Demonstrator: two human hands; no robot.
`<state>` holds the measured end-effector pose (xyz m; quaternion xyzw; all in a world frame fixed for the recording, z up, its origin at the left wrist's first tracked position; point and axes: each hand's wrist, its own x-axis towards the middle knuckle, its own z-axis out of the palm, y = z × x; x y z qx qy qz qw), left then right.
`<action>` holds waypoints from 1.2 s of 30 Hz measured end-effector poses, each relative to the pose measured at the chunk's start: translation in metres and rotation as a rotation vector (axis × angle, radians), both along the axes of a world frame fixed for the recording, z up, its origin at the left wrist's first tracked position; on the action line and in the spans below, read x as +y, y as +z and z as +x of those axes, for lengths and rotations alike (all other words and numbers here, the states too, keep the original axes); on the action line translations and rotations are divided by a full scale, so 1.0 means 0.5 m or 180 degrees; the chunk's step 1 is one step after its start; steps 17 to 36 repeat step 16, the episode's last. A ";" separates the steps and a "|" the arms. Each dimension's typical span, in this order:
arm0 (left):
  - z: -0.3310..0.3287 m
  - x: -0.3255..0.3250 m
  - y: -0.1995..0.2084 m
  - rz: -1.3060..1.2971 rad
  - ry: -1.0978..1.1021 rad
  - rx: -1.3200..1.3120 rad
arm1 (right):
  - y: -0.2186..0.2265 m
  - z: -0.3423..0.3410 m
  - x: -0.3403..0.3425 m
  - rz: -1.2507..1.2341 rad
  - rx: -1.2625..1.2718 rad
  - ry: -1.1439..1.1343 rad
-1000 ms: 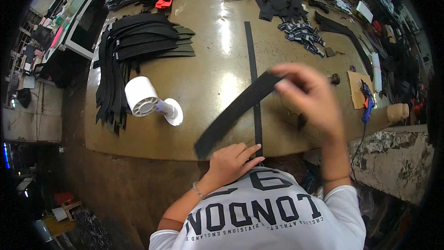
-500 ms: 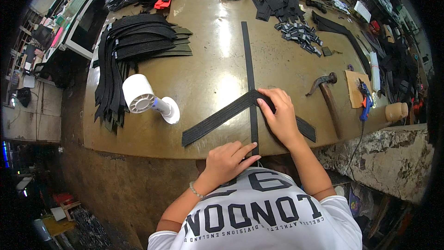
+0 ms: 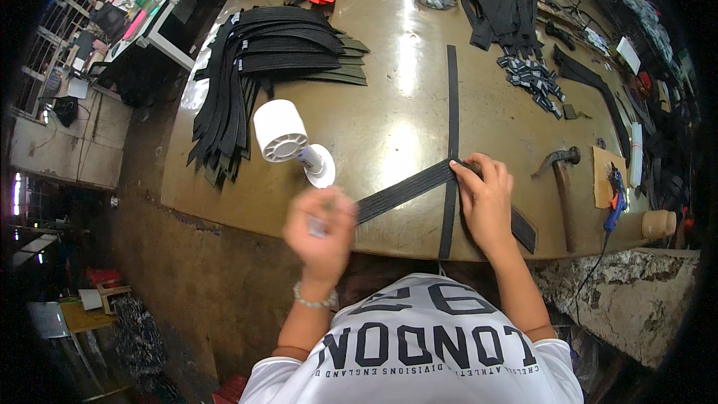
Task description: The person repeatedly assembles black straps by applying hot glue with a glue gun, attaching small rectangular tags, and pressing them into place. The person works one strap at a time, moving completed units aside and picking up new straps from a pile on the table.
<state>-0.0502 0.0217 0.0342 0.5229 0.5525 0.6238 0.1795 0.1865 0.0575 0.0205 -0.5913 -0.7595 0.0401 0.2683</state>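
Observation:
My right hand (image 3: 488,198) grips a wide ribbed black strap (image 3: 404,188) at its bend, thumb and fingertips closed on it. The strap angles down to both sides, partly covered by that hand. A narrow black strip (image 3: 452,105) runs straight under the bend, from mid-table to the front edge. Near the wide strap's left end, my left hand (image 3: 321,228) is raised and smeared by motion. A small pale patch shows at its fingers, too blurred to name. Just beyond it stands a white stand (image 3: 320,168) with a cylindrical, spoked head.
Stacked black straps (image 3: 277,49) lie at the left. Small dark buckles (image 3: 531,84) and a heap of black strips (image 3: 497,4) lie far right. A hammer (image 3: 562,194), a corded blue tool (image 3: 616,198) on cardboard and a tape roll (image 3: 658,224) sit at the right.
My left hand has left the narrow strip and moved left and up, toward the white stand. The right hand stays at the strap's bend. The whole view has shifted.

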 end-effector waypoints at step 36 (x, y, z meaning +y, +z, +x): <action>-0.096 0.006 -0.051 -0.1106 -0.0350 0.0380 | -0.003 -0.002 0.003 -0.0223 0.0573 0.0194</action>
